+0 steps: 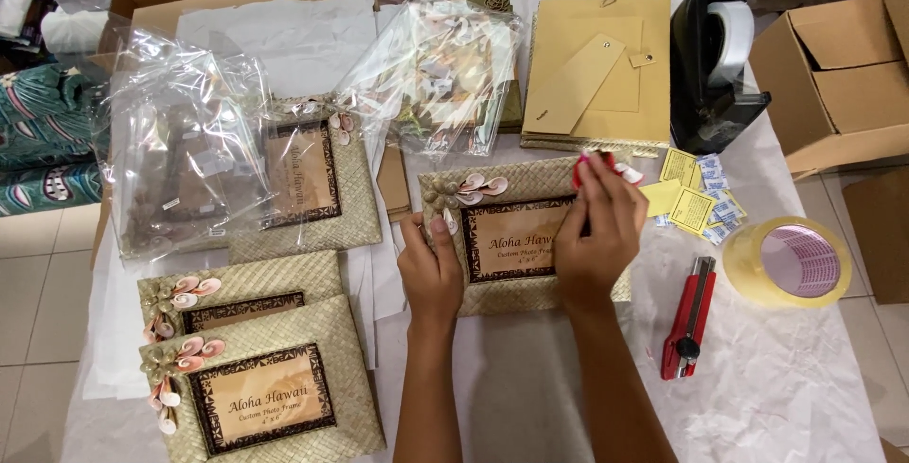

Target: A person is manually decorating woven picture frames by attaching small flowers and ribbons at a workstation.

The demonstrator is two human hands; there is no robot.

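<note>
Woven photo frame (516,240) lying flat at mid-table on white paper (776,378), shell flowers at its top left corner. Left hand (431,269) pressed on the frame's left edge, fingers loosely curled, gripping nothing. Right hand (597,231) resting on the frame's right part, fingertips pinched shut on a small red and white object (579,171) at the upper right corner; cannot tell what kind. Just right of it, yellow slips and small blue-and-white packets (701,203). Further right, a roll of clear tape (789,261); below that, a red box cutter (689,319). Behind, a black tape dispenser (712,56) beside a frame turned back-up (597,70). At left, more woven frames (256,378) and clear plastic bags (185,155).
</note>
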